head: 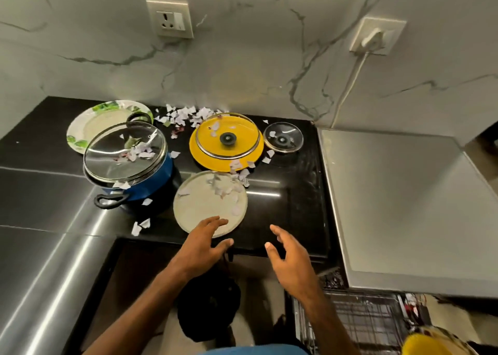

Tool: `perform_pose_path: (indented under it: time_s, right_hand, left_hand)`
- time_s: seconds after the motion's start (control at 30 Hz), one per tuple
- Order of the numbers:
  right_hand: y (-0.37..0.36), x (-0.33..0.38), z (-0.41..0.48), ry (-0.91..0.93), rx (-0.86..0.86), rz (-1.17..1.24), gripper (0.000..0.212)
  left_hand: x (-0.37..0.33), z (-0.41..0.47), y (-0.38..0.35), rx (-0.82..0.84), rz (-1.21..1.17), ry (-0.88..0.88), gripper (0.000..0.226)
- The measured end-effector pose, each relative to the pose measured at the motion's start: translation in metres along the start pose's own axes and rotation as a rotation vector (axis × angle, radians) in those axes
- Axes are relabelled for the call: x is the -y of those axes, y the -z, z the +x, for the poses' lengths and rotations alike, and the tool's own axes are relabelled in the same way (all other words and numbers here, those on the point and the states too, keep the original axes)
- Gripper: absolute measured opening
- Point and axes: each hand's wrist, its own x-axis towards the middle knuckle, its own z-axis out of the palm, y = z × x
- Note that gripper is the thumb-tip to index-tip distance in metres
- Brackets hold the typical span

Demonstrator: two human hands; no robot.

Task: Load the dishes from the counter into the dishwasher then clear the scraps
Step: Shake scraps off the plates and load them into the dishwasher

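A round grey plate [204,206] strewn with paper scraps lies near the black counter's front edge. My left hand [202,244] reaches over its near rim with fingers spread, holding nothing. My right hand [289,257] hovers open to the right of the plate, above the counter edge. Behind stand a blue pot [151,179] under a tilted glass lid [124,152], a yellow plate [223,159] bearing a glass lid [227,136], a small glass lid [283,137] and a leaf-patterned plate [94,122]. Torn scraps [186,117] litter the counter's back.
The dishwasher's wire rack [358,322] stands pulled out at lower right, with a yellow dish [428,344] in it. A steel surface [398,206] adjoins the counter on the right, another steel top [40,233] on the left. A plugged cord [350,85] hangs down the marble wall.
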Motion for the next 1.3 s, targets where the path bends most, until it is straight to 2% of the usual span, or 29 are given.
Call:
perform_pose_path:
  time_s: [0.17,0.37,0.53,0.67,0.83,1.0,1.13,1.2,1.3]
  right_hand:
    - [-0.004,0.008,0.029,-0.024,0.042,0.024,0.048]
    - [-0.004,0.019,0.085,-0.033,0.078,0.066,0.046]
    - [-0.003,0.023,0.129,-0.033,0.101,0.132,0.045]
    - [0.007,0.021,0.161,-0.041,0.126,0.161,0.043]
    - [0.021,0.015,0.201,-0.086,0.151,0.163,0.038]
    - [0.017,0.014,0.244,-0.184,0.164,0.213,0.036]
    - [0.007,0.024,0.28,-0.293,0.203,0.293,0.03]
    - [-0.002,0.025,0.299,-0.339,0.191,0.281,0.035]
    - [-0.011,0.031,0.318,-0.387,0.139,0.243,0.029]
  left_hand:
    - [-0.007,0.042,0.011,-0.056,-0.316,0.131,0.045]
    - [-0.006,0.122,0.02,-0.126,-0.757,0.294,0.05]
    - [-0.018,0.186,0.036,-0.225,-1.137,0.424,0.023]
    - [-0.027,0.227,0.041,-0.317,-1.301,0.525,0.022]
    - [-0.029,0.259,0.045,-0.395,-1.406,0.619,0.007]
    - [-0.03,0.26,0.053,-0.439,-1.44,0.673,0.016]
    - [-0.027,0.211,0.051,-0.448,-1.447,0.668,0.024]
    - [-0.025,0.178,0.046,-0.458,-1.431,0.655,0.023]
    - [-0.014,0.131,0.036,-0.517,-1.389,0.673,0.017]
